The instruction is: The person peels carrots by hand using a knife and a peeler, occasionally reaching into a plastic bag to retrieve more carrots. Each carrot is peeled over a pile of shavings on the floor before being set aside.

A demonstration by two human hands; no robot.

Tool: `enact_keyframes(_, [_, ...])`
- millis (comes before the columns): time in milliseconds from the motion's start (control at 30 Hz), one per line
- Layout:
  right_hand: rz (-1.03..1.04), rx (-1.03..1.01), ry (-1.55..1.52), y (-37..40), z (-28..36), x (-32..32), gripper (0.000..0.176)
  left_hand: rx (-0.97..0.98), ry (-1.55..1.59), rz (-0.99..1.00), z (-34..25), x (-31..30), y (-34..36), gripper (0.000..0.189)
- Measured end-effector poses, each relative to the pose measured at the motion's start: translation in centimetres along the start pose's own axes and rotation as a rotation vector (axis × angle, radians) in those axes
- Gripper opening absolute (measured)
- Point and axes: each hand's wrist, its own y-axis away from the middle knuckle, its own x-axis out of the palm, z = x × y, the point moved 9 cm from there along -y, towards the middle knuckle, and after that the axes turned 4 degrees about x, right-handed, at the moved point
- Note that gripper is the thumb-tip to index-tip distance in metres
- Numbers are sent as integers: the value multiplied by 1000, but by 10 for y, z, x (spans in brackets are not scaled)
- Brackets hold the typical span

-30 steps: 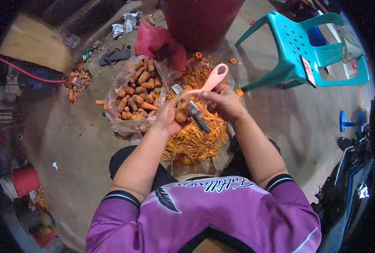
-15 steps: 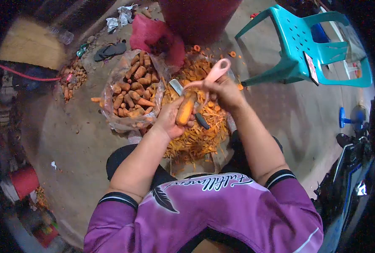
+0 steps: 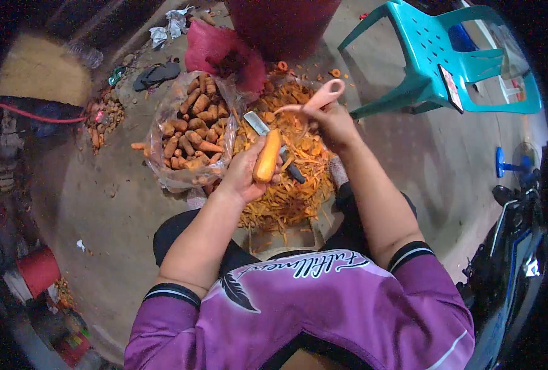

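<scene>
My left hand (image 3: 249, 171) is closed around a peeled carrot (image 3: 267, 157), bright orange and tilted over the peelings. In my right hand (image 3: 335, 126) is a pink peeler (image 3: 316, 99), its looped handle end pointing up and away; it is apart from the carrot. A broad blade (image 3: 257, 123) shows just beyond the carrot, and a dark handle (image 3: 294, 171) lies to its right; the carrot hides whether they join. Beneath both hands spreads a heap of orange peelings (image 3: 292, 206). Left of it stands a clear plastic bag (image 3: 158, 139) full of unpeeled carrots (image 3: 195, 132).
A teal plastic chair (image 3: 413, 46) with a phone (image 3: 451, 88) on it stands at the right. Beyond the heap are a red sack (image 3: 215, 46) and a large red container (image 3: 283, 24). A dark flip-flop (image 3: 156, 76) lies at the back left; a motorcycle (image 3: 508, 259) stands at the right.
My right hand and the peeler have moved away from the carrot, slightly to the right. The carrot is now more fully visible in my left hand. The whole view has shifted slightly.
</scene>
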Motion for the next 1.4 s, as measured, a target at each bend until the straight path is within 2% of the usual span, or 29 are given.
enact_keyframes(67, [-20,-21,-177,-8,-6,-17,10,37,-76,-59,-4,2,3,36])
enact_keyframes(100, [-15,10,-170,-2,0,-8,13,63,-110,-107,-8,1,5,34])
enact_keyframes(200, [262,75,-209,20,-6,40,17,113,-94,-191,-14,-3,3,30])
enact_keyframes(233, [297,125,-126,36,2,57,19,120,-70,-208,-14,-4,2,28])
enact_keyframes(267, [421,229,-199,44,-8,72,18,117,-100,-177,-13,-1,2,28])
enact_keyframes(333, [391,161,-105,29,-21,64,17,110,-161,-116,-11,8,1,27])
enact_keyframes(467, [-88,56,-21,-9,-21,-12,15,0,-18,-114,3,0,1,29])
enact_keyframes(533, [-162,94,-209,-2,-16,-13,15,23,-11,-147,-4,-2,3,30])
enact_keyframes(633, [183,29,-172,15,1,32,17,110,-49,-196,-13,-7,4,29])
enact_keyframes(667, [294,94,-195,26,-2,48,19,145,-70,-213,-15,-10,4,30])
enact_keyframes(767, [411,106,-181,46,0,79,21,147,24,-353,-12,-12,7,31])
enact_keyframes(867, [455,166,-159,33,-19,66,20,182,-58,-348,-13,-13,6,29])
enact_keyframes(900, [337,66,-44,24,-8,53,18,174,-143,-198,-15,-2,5,27])
enact_keyframes(933, [124,40,-105,11,-12,31,16,135,-106,-167,-12,-3,5,27])
enact_keyframes(1000, [89,84,-159,3,-13,14,15,48,-40,-102,-4,-2,3,28])
enact_keyframes(1100, [322,108,-171,26,-7,45,15,199,-81,-314,-18,-11,6,30])
enact_keyframes(1167, [448,133,-119,43,-3,70,15,176,-115,-331,-15,-26,3,31])
enact_keyframes(1200, [402,104,-110,34,-9,61,15,161,-132,-339,-13,-32,3,32])
enact_keyframes(1267, [301,46,-92,9,-23,34,15,88,-64,-187,-5,-15,2,32])
enact_keyframes(1300, [139,37,-70,2,-18,15,15,56,-31,-110,-2,-5,3,33])
enact_keyframes(1333, [-68,64,8,4,-11,-3,14,57,-48,-115,-3,-3,3,32])
enact_keyframes(1400, [-11,99,-127,1,-13,-1,14,60,-81,-129,-6,-1,5,31])
